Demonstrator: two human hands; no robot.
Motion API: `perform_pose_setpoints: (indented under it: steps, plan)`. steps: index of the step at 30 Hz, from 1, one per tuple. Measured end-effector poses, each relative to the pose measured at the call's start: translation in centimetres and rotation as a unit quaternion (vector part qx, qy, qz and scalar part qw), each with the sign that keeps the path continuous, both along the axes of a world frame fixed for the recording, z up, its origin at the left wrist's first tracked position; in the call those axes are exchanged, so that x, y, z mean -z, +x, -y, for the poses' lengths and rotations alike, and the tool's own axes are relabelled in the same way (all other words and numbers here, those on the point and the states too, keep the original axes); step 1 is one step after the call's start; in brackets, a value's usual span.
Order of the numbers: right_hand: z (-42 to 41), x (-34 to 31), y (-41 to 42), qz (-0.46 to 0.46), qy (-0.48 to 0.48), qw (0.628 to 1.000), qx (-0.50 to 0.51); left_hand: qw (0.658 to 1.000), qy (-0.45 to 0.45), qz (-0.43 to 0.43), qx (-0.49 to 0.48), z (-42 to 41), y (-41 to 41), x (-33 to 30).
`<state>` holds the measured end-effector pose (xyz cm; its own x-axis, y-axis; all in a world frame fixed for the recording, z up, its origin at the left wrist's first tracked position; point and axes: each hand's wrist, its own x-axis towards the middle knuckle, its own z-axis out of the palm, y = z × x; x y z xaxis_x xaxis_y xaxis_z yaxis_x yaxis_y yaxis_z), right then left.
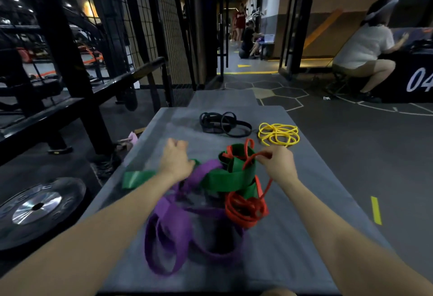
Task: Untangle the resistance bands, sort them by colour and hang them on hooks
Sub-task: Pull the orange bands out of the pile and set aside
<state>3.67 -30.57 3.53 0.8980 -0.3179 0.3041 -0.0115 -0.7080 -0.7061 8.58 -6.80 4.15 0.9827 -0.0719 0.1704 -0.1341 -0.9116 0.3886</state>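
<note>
A tangle of bands lies in the middle of the grey mat point(293, 237): wide green bands point(229, 176), purple bands point(168, 232) and thin red bands point(243, 209) wound through each other. My left hand point(175, 157) is closed on a green band whose end sticks out to the left. My right hand point(276, 164) pinches a thin red band that loops over the green ones. Black bands point(225, 124) and yellow bands point(278, 134) lie in separate piles at the mat's far end.
A weight plate point(37, 206) lies on the floor at the left beside a black metal rack point(70, 66) and a wire-mesh wall point(150, 28). A person point(365, 49) crouches at the far right by a black box. More people sit down the corridor point(248, 40).
</note>
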Motion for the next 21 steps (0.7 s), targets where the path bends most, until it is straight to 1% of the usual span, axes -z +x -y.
perform_pose_setpoints:
  steps: [1, 2, 3, 4, 6, 8, 11, 14, 17, 19, 21]
  plan:
    - [-0.1, 0.0, -0.1, 0.004, 0.009, 1.000, -0.005, 0.997, -0.041, 0.001, 0.061, 1.5, -0.6, 0.1]
    - [-0.1, 0.0, -0.2, 0.006, 0.018, 1.000, -0.009, 0.991, -0.061, -0.014, 0.121, 3.0, -1.2, 0.4]
    - [-0.1, -0.1, -0.3, 0.007, 0.026, 1.000, -0.012, 0.984, -0.054, -0.045, 0.163, 4.2, -1.6, 0.9]
    - [0.0, -0.1, -0.5, 0.006, 0.029, 0.999, -0.017, 0.979, -0.022, -0.076, 0.188, 5.2, -1.9, 1.6]
    - [0.5, 0.1, -0.7, -0.008, 0.032, 0.999, -0.020, 0.969, 0.087, -0.106, 0.208, 6.3, -1.7, 3.2]
    - [1.3, 0.4, -1.0, -0.025, 0.033, 0.999, -0.016, 0.960, 0.169, -0.077, 0.207, 6.5, -1.7, 3.8]
    - [2.1, 1.3, -1.4, -0.057, 0.052, 0.996, -0.036, 0.962, 0.194, -0.033, 0.189, 5.8, -1.7, 3.8]
    - [2.0, 2.2, -1.4, -0.092, 0.092, 0.988, -0.078, 0.972, 0.162, -0.015, 0.172, 4.6, -1.9, 3.2]
    - [1.1, 2.9, -0.7, -0.086, 0.126, 0.986, -0.063, 0.984, 0.098, 0.019, 0.146, 3.0, -1.6, 2.2]
    - [0.2, 2.9, -0.3, -0.111, 0.087, 0.987, -0.075, 0.990, 0.043, 0.044, 0.126, 1.9, -1.3, 1.1]
    - [-1.0, 3.1, -0.3, -0.145, 0.050, 0.980, -0.129, 0.994, -0.021, 0.039, 0.104, 0.6, -0.9, 0.1]
